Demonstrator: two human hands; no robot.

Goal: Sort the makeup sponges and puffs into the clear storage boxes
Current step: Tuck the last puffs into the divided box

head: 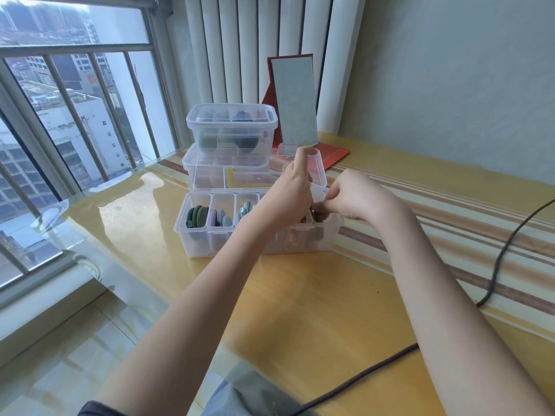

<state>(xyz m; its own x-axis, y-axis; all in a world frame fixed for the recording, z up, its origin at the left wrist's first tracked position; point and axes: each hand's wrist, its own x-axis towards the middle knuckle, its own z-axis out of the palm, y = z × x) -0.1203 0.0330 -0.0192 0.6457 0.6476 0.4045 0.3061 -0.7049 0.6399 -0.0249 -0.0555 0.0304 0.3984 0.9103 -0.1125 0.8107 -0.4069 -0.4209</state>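
A large window [60,121] with metal bars fills the left side, pale vertical blinds [258,46] hang in the corner, and a greenish wall [450,85] closes the right. Below them a glossy yellow bench [315,310] with a striped cloth under its clear cover carries everything. At the back stands a mirror [295,100] in a red folding stand, and just left of it a lidded clear box [231,127] of dark puffs sits stacked on a flatter clear box [225,160]. Nearer the person lies the open divided box [210,235], its lid [258,175] raised behind it. Its leftmost compartment holds dark green puffs [196,217], the next one lilac and blue-grey puffs [220,219], the third pale blue sponges [245,207]. Both arms reach over the right end of this box. The left hand [292,193] is over the middle compartments with its thumb up against the lid; its fingers point down into the box and are hidden, so their hold cannot be told. The right hand [351,196] has its fingers curled in a pinch on brownish puffs [318,214] at the rightmost compartments. A dark cable [495,265] trails across the bench on the right.
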